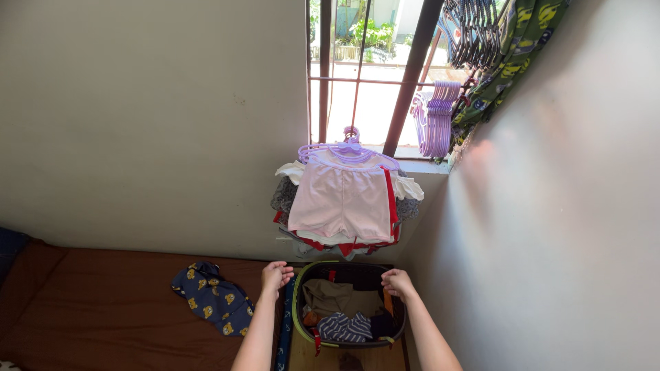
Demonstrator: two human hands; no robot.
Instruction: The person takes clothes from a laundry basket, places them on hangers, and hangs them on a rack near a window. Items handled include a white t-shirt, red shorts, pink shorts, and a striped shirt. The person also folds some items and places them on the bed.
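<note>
My left hand (275, 277) hovers just left of a dark laundry basket (297, 309) with a green rim, fingers curled and holding nothing. My right hand (398, 282) rests at the basket's far right rim, fingers bent, with nothing visibly in it. Inside the basket lie crumpled clothes, among them an olive garment (330, 297) and a blue striped one (344, 328). Above the basket, pale pink shorts (340, 200) hang on a lilac hanger (348, 148) in front of several other hung clothes.
A dark blue garment with yellow bear prints (213, 299) lies on the brown mattress (103, 309) to the left. A barred window (361, 75) holds a bunch of lilac hangers (435, 117) and dark hangers (474, 31). Plain walls stand left and right.
</note>
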